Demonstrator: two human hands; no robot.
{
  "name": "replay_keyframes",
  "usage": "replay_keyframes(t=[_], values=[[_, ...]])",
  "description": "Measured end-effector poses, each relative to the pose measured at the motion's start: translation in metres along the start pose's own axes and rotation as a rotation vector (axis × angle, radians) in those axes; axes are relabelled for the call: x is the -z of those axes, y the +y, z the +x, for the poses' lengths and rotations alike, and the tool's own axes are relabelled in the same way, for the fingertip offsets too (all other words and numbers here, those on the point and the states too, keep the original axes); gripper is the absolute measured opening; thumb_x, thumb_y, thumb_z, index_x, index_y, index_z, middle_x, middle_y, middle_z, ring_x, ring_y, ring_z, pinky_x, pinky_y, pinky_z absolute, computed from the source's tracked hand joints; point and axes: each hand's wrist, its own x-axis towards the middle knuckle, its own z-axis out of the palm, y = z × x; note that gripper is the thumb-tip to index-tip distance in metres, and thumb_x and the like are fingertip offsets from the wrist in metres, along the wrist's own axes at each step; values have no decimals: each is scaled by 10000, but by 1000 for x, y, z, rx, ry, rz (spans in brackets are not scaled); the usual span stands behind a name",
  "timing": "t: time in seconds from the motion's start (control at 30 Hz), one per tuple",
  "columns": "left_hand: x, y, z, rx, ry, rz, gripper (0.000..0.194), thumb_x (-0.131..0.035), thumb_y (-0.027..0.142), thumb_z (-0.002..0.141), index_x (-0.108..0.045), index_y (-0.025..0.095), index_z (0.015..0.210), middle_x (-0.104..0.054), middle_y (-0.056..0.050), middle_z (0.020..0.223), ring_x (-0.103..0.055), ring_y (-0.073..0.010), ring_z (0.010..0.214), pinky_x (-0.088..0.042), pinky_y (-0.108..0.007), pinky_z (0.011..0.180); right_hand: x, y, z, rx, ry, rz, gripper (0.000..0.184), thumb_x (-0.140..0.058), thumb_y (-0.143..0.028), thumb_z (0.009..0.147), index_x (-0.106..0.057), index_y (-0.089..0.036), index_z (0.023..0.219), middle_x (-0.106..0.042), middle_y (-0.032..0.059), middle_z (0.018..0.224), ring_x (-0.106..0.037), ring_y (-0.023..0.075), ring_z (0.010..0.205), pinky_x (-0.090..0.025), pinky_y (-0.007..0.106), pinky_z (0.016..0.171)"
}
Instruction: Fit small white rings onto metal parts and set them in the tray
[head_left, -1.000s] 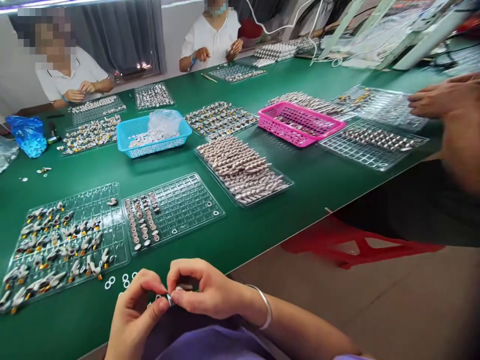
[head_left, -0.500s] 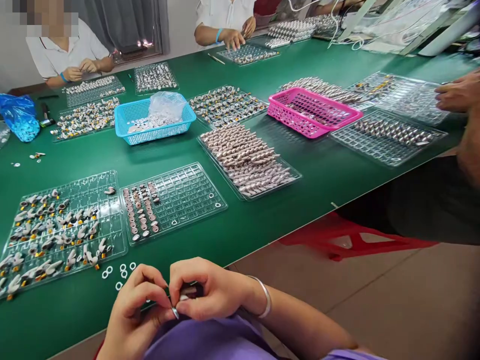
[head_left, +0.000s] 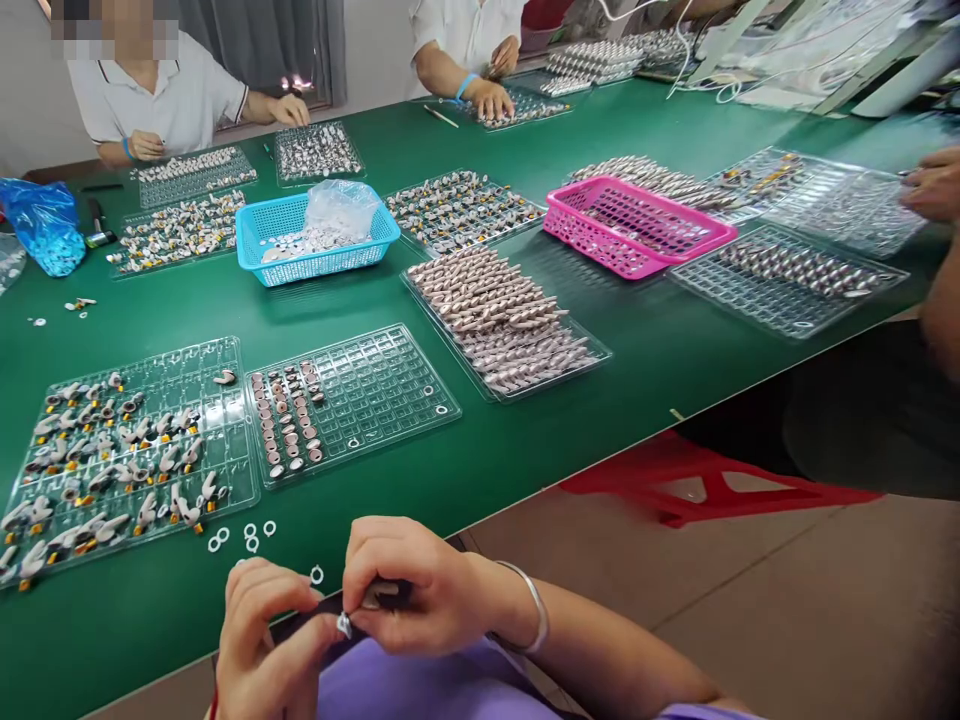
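My right hand (head_left: 420,585) is closed, thumb and forefinger pinching a small whitish part (head_left: 344,624). A pale piece (head_left: 379,594) shows inside its curled fingers; its full shape is hidden. My left hand (head_left: 274,635) is at the left of that part, its thumb tip against the part and its forefinger lifted apart from the thumb. A white ring (head_left: 316,575) lies close to the left fingertips. Several more white rings (head_left: 250,532) lie on the green table beyond. Past them are a clear tray of white earbud-like shells (head_left: 135,435) and a tray of small round discs (head_left: 289,425).
On the green table (head_left: 510,470) stand a blue basket (head_left: 315,268) and a pink basket (head_left: 592,245). A tray of stacked pale parts (head_left: 502,325) lies mid-table. Co-workers sit opposite and at right, one with a hand (head_left: 934,185) in view. A red stool (head_left: 720,490) is below the edge.
My left forefinger has lifted away from the thumb, uncovering a white ring. My right hand keeps its pinch. A co-worker opposite has reached one hand out towards another tray. The view has shifted slightly.
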Motion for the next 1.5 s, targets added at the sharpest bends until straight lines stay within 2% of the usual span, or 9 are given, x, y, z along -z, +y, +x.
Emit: replay_keyframes(t=[0.13, 0.27, 0.43, 0.57, 0.7, 0.87, 1.03, 1.23, 1.5], values=[[9, -8, -7, 15, -179, 2, 286, -550, -12, 742, -615, 233, 875, -658, -28, 792, -609, -187, 716, -450, -360, 725, 6, 0, -3, -147, 159, -42, 70, -533, -135, 827, -526, -198, 797, -537, -1, 686, -487, 115, 619, -424, 223, 573], [26, -32, -8, 89, -346, 221, 240, -532, 21, 846, -607, 221, 954, -716, -30, 858, -639, -183, 775, -395, -362, 799, 14, 4, -5, -326, 292, 72, 43, -535, -170, 854, -522, -194, 821, -564, 40, 824, -538, 129, 700, -454, 240, 596], [42, -66, 6, 221, -224, 522, 107, -577, 232, 896, -676, 199, 920, -729, -72, 869, -658, -244, 808, -414, -384, 787, 8, 14, -10, -540, 314, 188, 56, -534, -218, 873, -537, -185, 827, -611, 39, 822, -580, 131, 714, -475, 251, 641], [26, -73, 24, 234, -273, 530, 141, -579, 273, 898, -703, 209, 875, -713, -57, 848, -650, -242, 801, -417, -365, 734, 2, 21, -15, -618, 290, 87, 71, -559, -216, 858, -546, -179, 798, -532, -19, 690, -465, 91, 587, -385, 213, 545], [4, -73, 38, 258, -333, 532, 145, -572, 260, 892, -699, 194, 871, -674, -62, 818, -618, -255, 759, -399, -374, 686, 3, 22, -16, -603, 274, 9, 80, -546, -214, 865, -547, -177, 794, -491, -33, 673, -422, 84, 578, -359, 209, 541], [-1, -68, 38, 309, -313, 490, 185, -508, 245, 903, -650, 170, 811, -635, -92, 819, -604, -277, 774, -434, -403, 696, 3, 20, -15, -545, 254, -40, 70, -529, -195, 867, -542, -180, 800, -513, -23, 696, -453, 92, 593, -389, 211, 561], [-4, -43, 25, 366, -270, 277, 125, -486, 273, 934, -588, 200, 940, -700, -56, 905, -689, -188, 813, -543, -291, 732, -5, 14, -8, -348, 225, -22, 39, -537, -148, 837, -545, -181, 857, -654, 85, 992, -623, 161, 906, -496, 278, 818], [-12, -35, 14, 698, -144, -214, 201, -626, 277, 843, -669, 258, 1039, -733, -12, 952, -710, -157, 855, -569, -194, 724, -10, 6, -4, -219, 225, -70, 45, -532, -150, 835, -519, -191, 850, -684, 113, 1005, -647, 168, 943, -520, 286, 855], [-16, -36, 12, 652, -64, -238, 112, -709, 236, 752, -771, 300, 821, -708, 31, 768, -669, -115, 654, -528, -131, 561, -10, 4, -8, -162, 239, -161, 62, -513, -143, 844, -506, -197, 874, -690, 108, 1000, -651, 161, 934, -523, 277, 857]])
